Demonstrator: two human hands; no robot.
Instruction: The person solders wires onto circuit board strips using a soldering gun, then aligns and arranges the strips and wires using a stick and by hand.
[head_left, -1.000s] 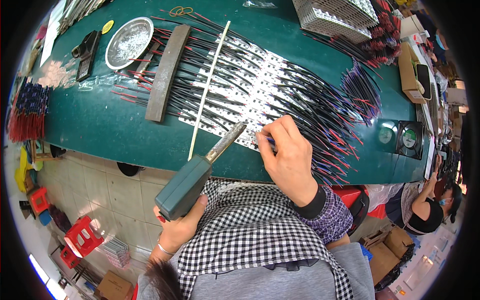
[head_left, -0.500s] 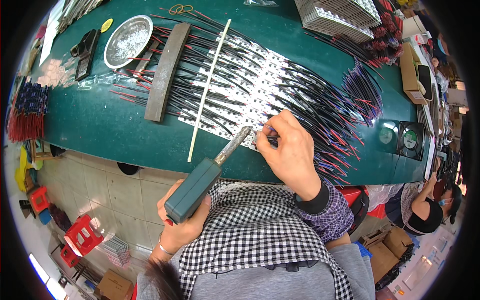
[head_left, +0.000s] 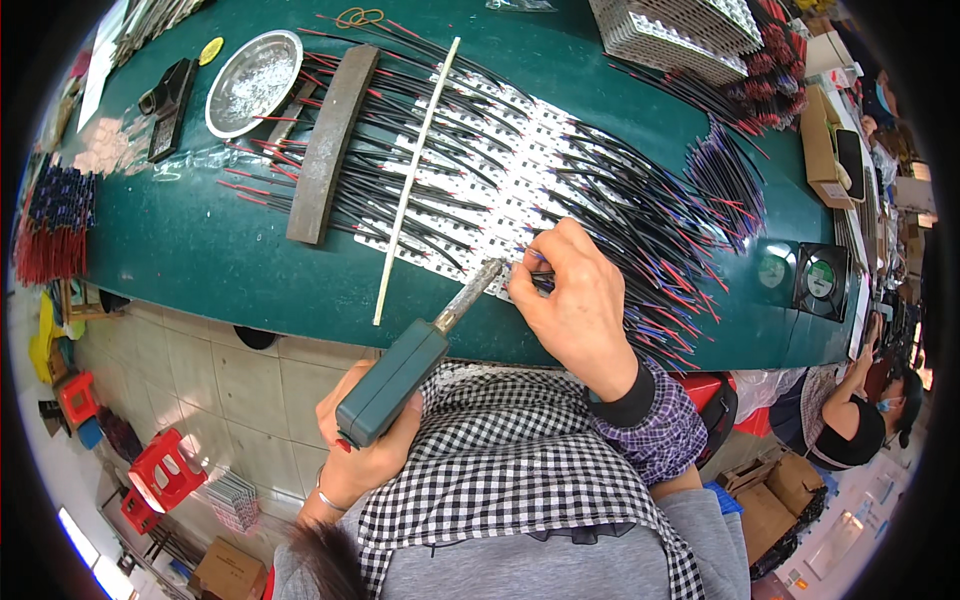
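My left hand (head_left: 375,430) grips the green handle of a soldering iron (head_left: 393,380). The iron's metal tip points up and right, down at the near edge of a white circuit-board panel (head_left: 520,165). Close beside that tip, my right hand (head_left: 578,300) has thumb and forefinger pinched on a thin wire (head_left: 538,258), mostly hidden by the fingers. Rows of black wires (head_left: 620,200) with red and blue ends spread from both sides of the panel. A grey bar (head_left: 333,150) lies across the wires on the left, and a pale thin stick (head_left: 415,180) crosses the panel.
A metal bowl (head_left: 255,85) with pale bits stands at the far left, near a black stand (head_left: 172,110). Stacked white panels (head_left: 680,35) and wire bundles (head_left: 775,85) occupy the back right. A solder spool (head_left: 820,280) rests at the right. Another person (head_left: 850,425) sits beyond.
The iron has shifted slightly right, its tip a little lower on the panel. My right hand has moved slightly left, still pinching.
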